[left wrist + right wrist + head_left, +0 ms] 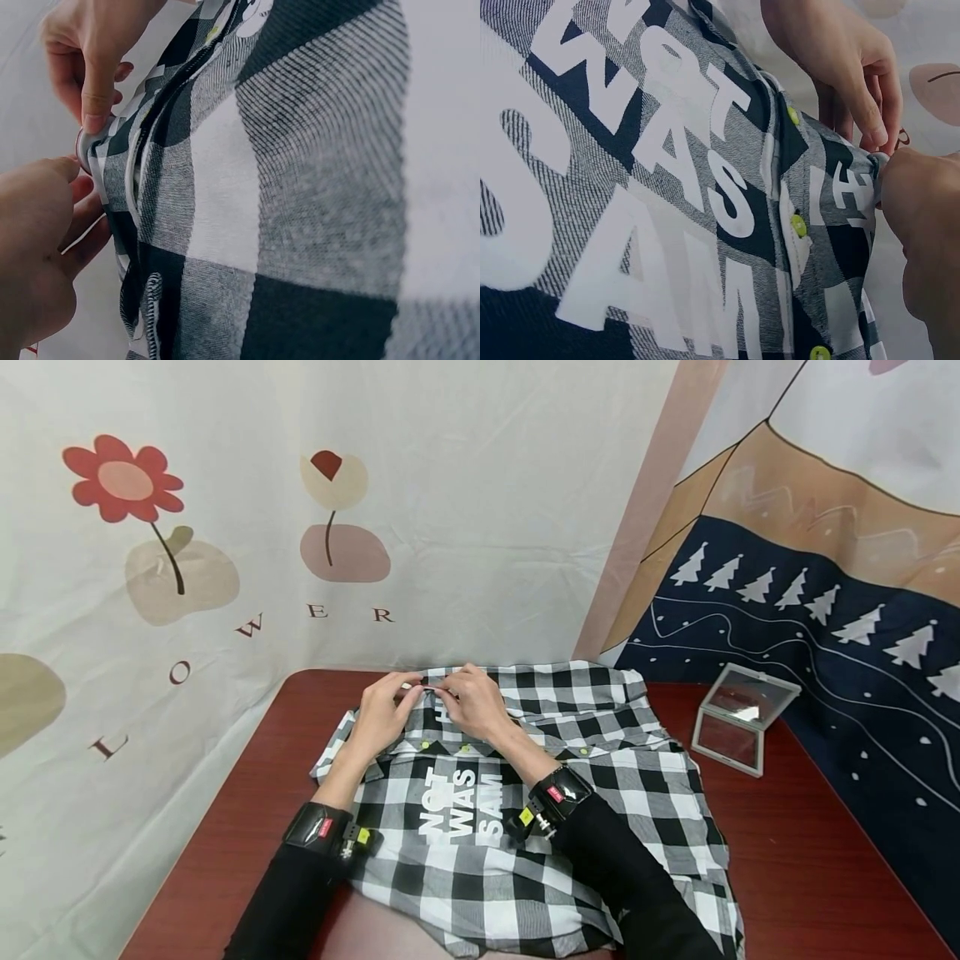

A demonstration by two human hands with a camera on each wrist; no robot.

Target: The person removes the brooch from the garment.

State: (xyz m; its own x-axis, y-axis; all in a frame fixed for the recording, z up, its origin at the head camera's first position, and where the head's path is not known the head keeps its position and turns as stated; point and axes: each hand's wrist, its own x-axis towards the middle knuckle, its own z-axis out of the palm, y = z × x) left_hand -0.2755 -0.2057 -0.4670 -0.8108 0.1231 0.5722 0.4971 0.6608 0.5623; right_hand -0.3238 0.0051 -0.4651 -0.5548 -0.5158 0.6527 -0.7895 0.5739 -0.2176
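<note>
Head view: we see a checked shirt (540, 827) spread flat on a dark red table (810, 860), its far edge towards the wall cloth (450, 485).
Left hand: our left hand (382, 714) lies on the shirt's far left part, its fingertips pinching the top hem.
Right hand: our right hand (472, 697) meets the left one at that hem, fingers curled and pinching the cloth.
Left wrist view: we see the thumb and fingers (97, 97) of the other hand nipping the shirt's edge, with our own fingers (52, 225) curled just beside it.
Right wrist view: we see white letters (660, 187) and yellow-green buttons (800, 225) along the placket, both hands touching the edge.
Box: a clear box (742, 718) stands on the table, well apart to the right.
</note>
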